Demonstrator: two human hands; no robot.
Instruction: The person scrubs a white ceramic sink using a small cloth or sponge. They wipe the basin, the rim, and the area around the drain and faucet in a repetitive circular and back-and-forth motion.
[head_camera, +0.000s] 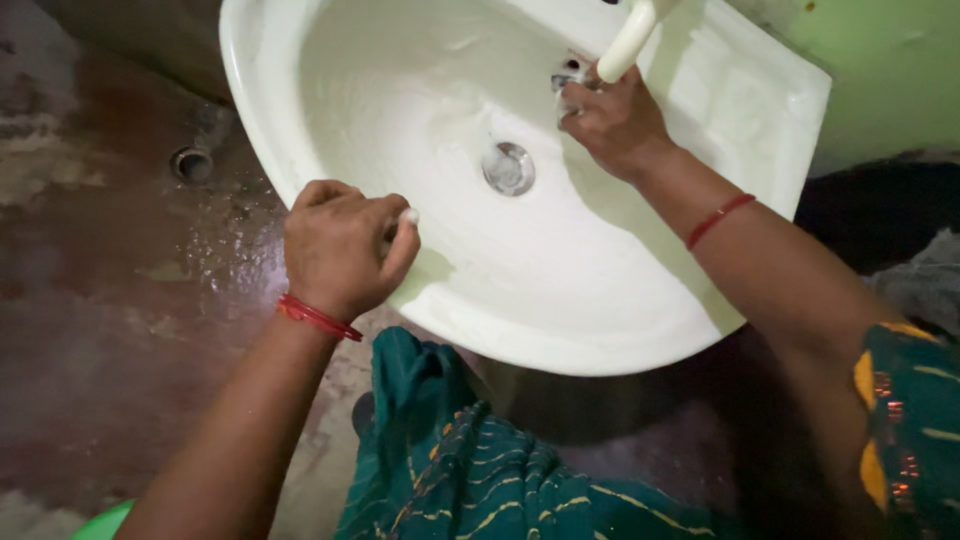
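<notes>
A wet, reddish-brown concrete floor (110, 330) spreads across the left side, mottled with pale worn patches. 1 round floor drain (190, 163) sits in it near the upper left. A green wall (880, 70) fills the upper right corner. At the bottom left edge, a sliver of a bright green plastic object (100, 523) shows, too cropped to identify.

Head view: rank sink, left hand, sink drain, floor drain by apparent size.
1. sink
2. left hand, inflated by nearness to the camera
3. sink drain
4. floor drain, close to the sink drain, and it sits farther away
</notes>
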